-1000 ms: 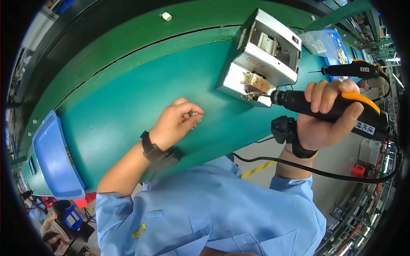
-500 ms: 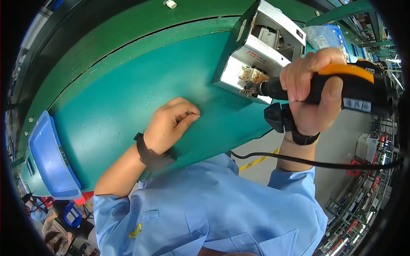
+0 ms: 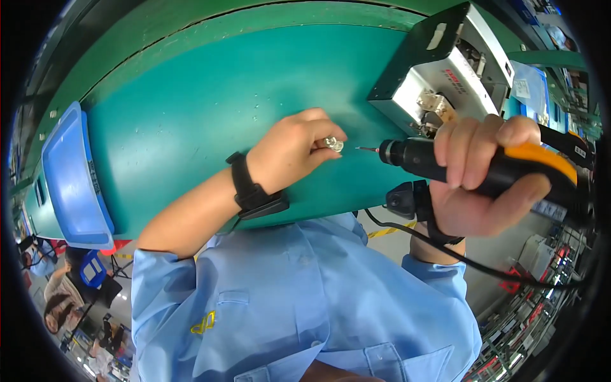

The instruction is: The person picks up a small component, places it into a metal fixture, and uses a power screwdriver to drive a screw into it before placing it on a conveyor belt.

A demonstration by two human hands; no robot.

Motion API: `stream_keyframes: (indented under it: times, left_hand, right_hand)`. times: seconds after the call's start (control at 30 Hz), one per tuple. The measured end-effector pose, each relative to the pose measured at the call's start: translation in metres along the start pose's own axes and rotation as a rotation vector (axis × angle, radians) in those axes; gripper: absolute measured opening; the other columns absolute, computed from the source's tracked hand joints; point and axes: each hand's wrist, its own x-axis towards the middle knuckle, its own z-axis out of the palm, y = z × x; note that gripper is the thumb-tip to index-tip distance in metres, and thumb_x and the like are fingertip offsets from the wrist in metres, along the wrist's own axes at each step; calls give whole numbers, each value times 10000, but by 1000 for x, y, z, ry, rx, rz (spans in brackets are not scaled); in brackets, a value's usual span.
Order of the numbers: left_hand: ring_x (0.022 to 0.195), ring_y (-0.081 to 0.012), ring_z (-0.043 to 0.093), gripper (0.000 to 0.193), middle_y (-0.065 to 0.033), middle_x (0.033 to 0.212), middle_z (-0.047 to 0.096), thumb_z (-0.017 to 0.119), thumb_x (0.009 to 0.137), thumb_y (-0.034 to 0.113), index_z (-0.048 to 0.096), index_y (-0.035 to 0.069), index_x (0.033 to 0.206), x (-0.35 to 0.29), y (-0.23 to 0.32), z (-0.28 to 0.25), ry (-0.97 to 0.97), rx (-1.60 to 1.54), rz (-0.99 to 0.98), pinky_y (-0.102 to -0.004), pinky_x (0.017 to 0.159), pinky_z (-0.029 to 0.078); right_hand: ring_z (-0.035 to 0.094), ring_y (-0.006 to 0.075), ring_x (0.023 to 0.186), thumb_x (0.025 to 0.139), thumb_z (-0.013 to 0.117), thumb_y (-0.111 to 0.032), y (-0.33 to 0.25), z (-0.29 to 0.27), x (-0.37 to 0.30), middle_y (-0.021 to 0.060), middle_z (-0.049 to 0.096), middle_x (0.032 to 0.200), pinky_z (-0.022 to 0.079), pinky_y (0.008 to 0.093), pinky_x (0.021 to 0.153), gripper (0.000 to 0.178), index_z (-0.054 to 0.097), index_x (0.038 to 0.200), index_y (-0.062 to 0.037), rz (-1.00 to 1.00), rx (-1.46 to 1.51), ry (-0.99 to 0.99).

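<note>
My left hand (image 3: 289, 151), over the green mat, pinches a small shiny clear or silvery piece (image 3: 333, 144) between thumb and fingers; its exact kind is too small to make out. My right hand (image 3: 487, 175) is wrapped round a black and orange electric screwdriver (image 3: 417, 158). The screwdriver lies nearly level, its thin bit (image 3: 367, 149) pointing left at the small piece, with a short gap between them. Behind it stands a black and silver box-shaped screw feeder (image 3: 439, 79), with a metal outlet (image 3: 436, 105) on its front, partly hidden by my right hand.
At the left of the green mat (image 3: 184, 127) sits a blue plastic tray (image 3: 73, 184). A black cable (image 3: 433, 240) hangs below my right wrist. Beyond the feeder is a clear bag in a blue bin (image 3: 531, 86). Other people sit at the lower left.
The screwdriver has come away from the feeder's outlet and now points toward my left hand. My left hand has turned, so the shiny piece shows. The whole view has shifted.
</note>
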Motion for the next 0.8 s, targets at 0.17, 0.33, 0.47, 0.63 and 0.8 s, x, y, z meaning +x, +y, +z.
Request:
stream_keyframes:
  times: [0.17, 0.33, 0.47, 0.63, 0.8]
  left_hand:
    - [726, -184, 622, 223, -84, 880, 582, 710, 755, -10, 649, 31, 966, -1, -5, -2, -13, 15, 21, -288, 637, 519]
    - [723, -186, 619, 237, -77, 885, 583, 713, 749, -15, 649, 31, 973, -2, -6, -2, -4, 47, 100, -291, 624, 519]
    - [743, -259, 619, 195, -94, 862, 586, 707, 740, 19, 648, 51, 924, -3, -5, -3, -7, 25, 60, -361, 652, 510]
    - [704, -232, 600, 257, -88, 859, 574, 702, 727, -28, 651, 52, 965, -3, -8, -3, 17, 38, 105, -322, 612, 504]
    - [760, -292, 614, 168, -108, 864, 579, 690, 746, 9, 632, 48, 898, -3, -4, -2, 17, 57, 89, -380, 661, 504]
  right_hand:
    - [411, 95, 496, 899, 501, -560, 9, 26, -5, -17, 430, 599, 354, 254, 516, 510, 433, 1038, -74, 52, -200, -12]
    - [435, 107, 482, 886, 529, -558, 12, 36, -6, -14, 440, 582, 373, 260, 505, 504, 410, 995, -81, 136, -348, -26]
    - [440, 108, 463, 887, 545, -535, 18, 42, -7, -9, 446, 576, 379, 262, 491, 485, 410, 981, -79, 151, -429, -68]
    - [440, 110, 441, 893, 549, -512, 23, 42, -7, -11, 442, 556, 377, 255, 478, 462, 404, 957, -78, 111, -403, -177]
    - [466, 117, 460, 878, 602, -417, 30, 40, -6, 1, 469, 577, 404, 257, 484, 408, 413, 952, -63, 114, -332, -83]
